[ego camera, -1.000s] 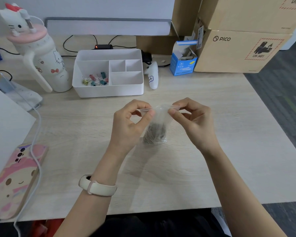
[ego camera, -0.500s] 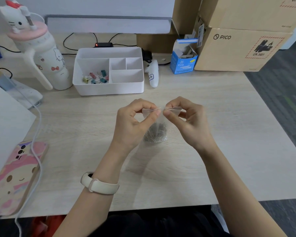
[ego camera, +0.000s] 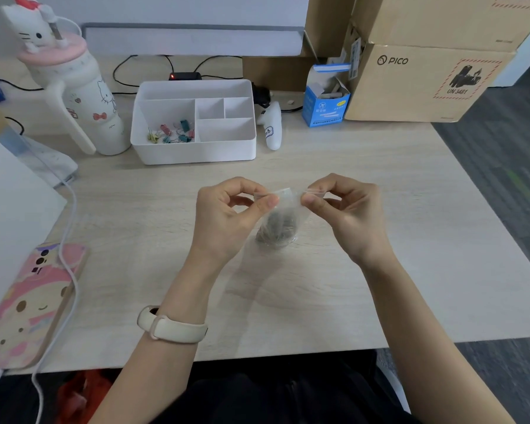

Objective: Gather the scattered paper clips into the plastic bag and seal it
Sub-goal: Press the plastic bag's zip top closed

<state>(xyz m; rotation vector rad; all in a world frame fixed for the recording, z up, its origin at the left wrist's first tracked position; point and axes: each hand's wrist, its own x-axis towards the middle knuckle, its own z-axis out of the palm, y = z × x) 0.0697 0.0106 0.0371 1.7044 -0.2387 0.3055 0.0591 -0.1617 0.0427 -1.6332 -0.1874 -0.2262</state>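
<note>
A: What had changed in the last half second?

B: The two pinches had drawn apart. Half a second earlier the left thumb and the right fingertips almost met over the middle of the bag's mouth. Now the left hand [ego camera: 227, 218] pinched the left end of the top strip between thumb and forefinger. The right hand [ego camera: 349, 218] pinched the right end the same way, with a short stretch of clear strip showing between them.

A: And a full second back?

B: Much the same spacing as now, so the fingers had gone in to the middle and out again. I judged that as pressing along the closure, though whether it was fully shut couldn't be told.

A: Where was the bag?

B: At the centre of the frame. The plastic bag [ego camera: 283, 209] hung upright from both pinches, with the paper clips [ego camera: 276, 232] heaped grey in its bottom. Its base sat at or just over the table [ego camera: 380, 286]; contact couldn't be told.

A: Any strays?

B: None that I could see on the wood. The coloured binder clips [ego camera: 172, 133] in the white tray [ego camera: 193, 154], upper left of centre, had not moved.

A: So the gathering looked done?

B: Seemingly. Only the seal was left to confirm.
</note>
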